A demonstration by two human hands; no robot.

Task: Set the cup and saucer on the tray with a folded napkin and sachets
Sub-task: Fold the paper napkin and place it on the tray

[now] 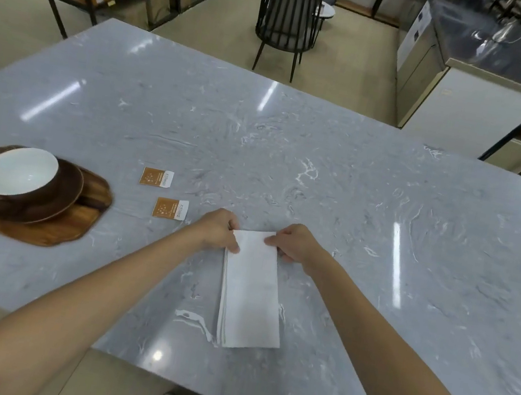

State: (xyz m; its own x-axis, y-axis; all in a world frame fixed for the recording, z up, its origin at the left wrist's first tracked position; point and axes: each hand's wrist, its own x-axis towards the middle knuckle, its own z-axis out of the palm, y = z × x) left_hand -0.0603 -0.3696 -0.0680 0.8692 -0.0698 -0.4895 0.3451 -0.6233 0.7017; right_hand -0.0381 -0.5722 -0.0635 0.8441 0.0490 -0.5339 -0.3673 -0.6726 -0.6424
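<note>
Napkin, white folded paper (250, 292), looks light and limp near the surface's near edge; left hand (217, 229) and right hand (296, 244) pinch its far corners, the best hold.

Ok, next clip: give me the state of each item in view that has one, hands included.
Cup: on the saucer, empty, tilted.
Saucer: on the tray.
Tray: on the table, holds only cup and saucer.
Napkin: folded into a long strip, flat on the table, off the tray.
Two sachets: flat on the table, off the tray.
Left hand: pinches the napkin's far end.
Right hand: pinches the same end.
</note>
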